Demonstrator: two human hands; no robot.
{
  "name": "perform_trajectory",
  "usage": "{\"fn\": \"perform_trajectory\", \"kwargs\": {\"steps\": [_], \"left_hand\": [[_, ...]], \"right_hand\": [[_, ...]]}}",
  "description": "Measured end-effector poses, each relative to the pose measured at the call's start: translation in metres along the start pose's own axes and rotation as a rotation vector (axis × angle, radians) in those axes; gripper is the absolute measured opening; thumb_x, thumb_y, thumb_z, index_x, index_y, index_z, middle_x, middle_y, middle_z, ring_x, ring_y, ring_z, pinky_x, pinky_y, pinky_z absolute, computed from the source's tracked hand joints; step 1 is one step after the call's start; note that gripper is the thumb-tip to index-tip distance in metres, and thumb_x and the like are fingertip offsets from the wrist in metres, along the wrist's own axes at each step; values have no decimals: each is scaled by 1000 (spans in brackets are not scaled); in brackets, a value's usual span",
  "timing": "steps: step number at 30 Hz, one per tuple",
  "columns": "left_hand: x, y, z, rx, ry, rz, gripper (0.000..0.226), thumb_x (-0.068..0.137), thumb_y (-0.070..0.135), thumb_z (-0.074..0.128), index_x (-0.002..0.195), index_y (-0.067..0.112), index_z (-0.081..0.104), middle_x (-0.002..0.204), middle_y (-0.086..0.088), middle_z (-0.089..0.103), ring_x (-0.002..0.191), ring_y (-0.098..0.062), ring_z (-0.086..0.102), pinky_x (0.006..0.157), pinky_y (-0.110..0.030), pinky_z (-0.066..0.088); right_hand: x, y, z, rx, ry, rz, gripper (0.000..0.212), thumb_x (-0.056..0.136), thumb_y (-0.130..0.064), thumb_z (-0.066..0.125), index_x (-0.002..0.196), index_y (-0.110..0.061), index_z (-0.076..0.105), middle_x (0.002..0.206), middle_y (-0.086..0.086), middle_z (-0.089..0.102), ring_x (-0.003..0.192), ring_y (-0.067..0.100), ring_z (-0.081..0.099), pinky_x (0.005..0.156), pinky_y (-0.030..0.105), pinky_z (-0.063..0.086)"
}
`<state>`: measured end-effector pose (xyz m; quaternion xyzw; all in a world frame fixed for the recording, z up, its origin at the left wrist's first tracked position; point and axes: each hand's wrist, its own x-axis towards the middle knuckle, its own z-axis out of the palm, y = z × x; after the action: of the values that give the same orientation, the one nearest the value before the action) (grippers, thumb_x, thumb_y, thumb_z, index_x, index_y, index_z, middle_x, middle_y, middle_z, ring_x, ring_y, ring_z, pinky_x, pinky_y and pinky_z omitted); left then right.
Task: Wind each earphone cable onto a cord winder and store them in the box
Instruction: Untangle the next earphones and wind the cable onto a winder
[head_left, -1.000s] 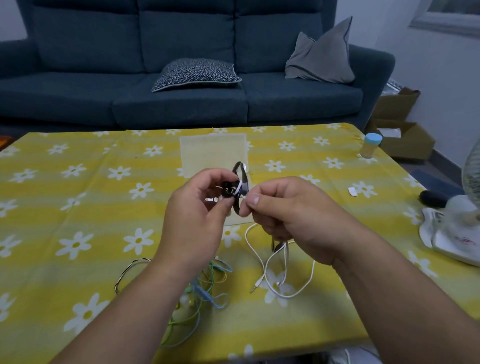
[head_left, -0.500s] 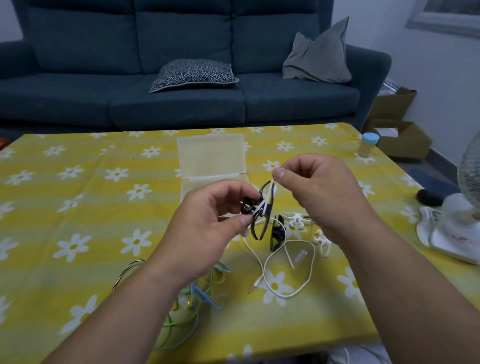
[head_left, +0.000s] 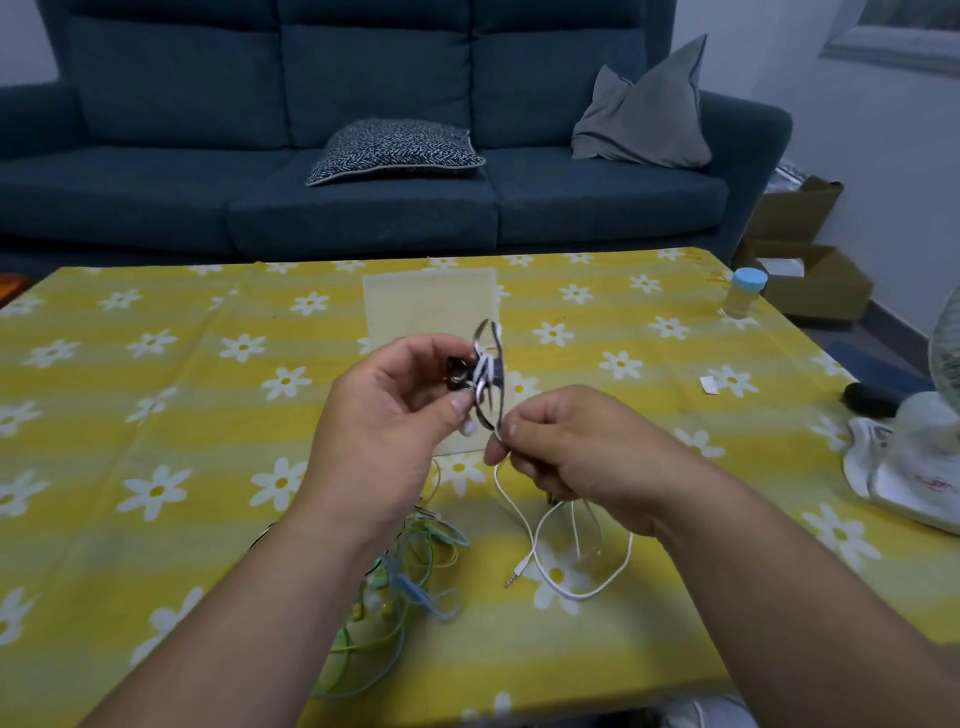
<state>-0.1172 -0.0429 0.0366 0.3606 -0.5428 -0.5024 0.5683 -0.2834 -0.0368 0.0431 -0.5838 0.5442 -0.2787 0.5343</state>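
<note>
My left hand (head_left: 387, 415) pinches a black cord winder (head_left: 485, 376) above the table, with a few turns of white cable crossing its middle. My right hand (head_left: 561, 449) pinches the white earphone cable (head_left: 524, 525) just below the winder. The rest of that cable hangs down and loops on the tablecloth, its jack plug (head_left: 517, 574) lying free. A tangle of green and blue earphone cables (head_left: 410, 582) lies under my left wrist. The translucent box (head_left: 428, 304) lies open behind my hands, partly hidden by them.
The table wears a yellow flowered cloth (head_left: 156, 415). A small jar with a blue lid (head_left: 744, 293) stands at the far right. A white fan base (head_left: 914, 457) sits at the right edge. A blue sofa (head_left: 363, 156) and cardboard boxes (head_left: 810, 260) stand beyond.
My right hand has come down from above the winder to below it, carrying the white cable round. My left hand has kept the winder in place.
</note>
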Motion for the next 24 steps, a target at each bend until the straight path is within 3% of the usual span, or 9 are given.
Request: {"fn": "perform_trajectory", "kwargs": {"steps": [9, 12, 15, 18, 24], "left_hand": [[4, -6, -9, 192, 123, 30, 37, 83, -15, 64, 97, 19, 69, 93, -7, 73, 73, -22, 64, 71, -36, 56], [3, -5, -7, 248, 98, 44, 38, 83, -15, 63, 98, 19, 69, 92, -4, 73, 79, -20, 67, 69, -27, 55], [0, -4, -6, 343, 30, 65, 43, 83, -15, 64, 96, 26, 68, 91, 6, 72, 84, -12, 68, 69, -17, 51], [-2, -4, -5, 384, -28, 54, 46, 83, -14, 64, 94, 30, 68, 92, 9, 72, 85, -11, 67, 70, -19, 51], [-5, 0, 1, 286, -141, -12, 42, 83, -17, 62, 94, 23, 70, 88, 9, 70, 78, -12, 64, 66, -22, 52]], "right_hand": [[-9, -12, 1, 26, -117, -106, 31, 103, -17, 48, 81, -9, 69, 56, 0, 42, 49, 11, 32, 47, 20, 26], [-11, -16, -1, 69, -104, -159, 28, 101, -17, 51, 81, -6, 68, 52, -3, 38, 47, 9, 30, 46, 20, 24], [-13, -20, -4, 147, -11, -226, 23, 97, -10, 55, 79, -3, 68, 50, -2, 37, 48, 12, 26, 48, 28, 17], [-12, -22, -12, 234, 173, -259, 23, 95, -5, 55, 75, -3, 66, 50, 0, 37, 48, 14, 25, 51, 34, 13], [-5, -16, -26, 208, 436, -227, 30, 97, -16, 58, 69, -7, 65, 54, 2, 36, 48, 12, 25, 42, 20, 21]]}}
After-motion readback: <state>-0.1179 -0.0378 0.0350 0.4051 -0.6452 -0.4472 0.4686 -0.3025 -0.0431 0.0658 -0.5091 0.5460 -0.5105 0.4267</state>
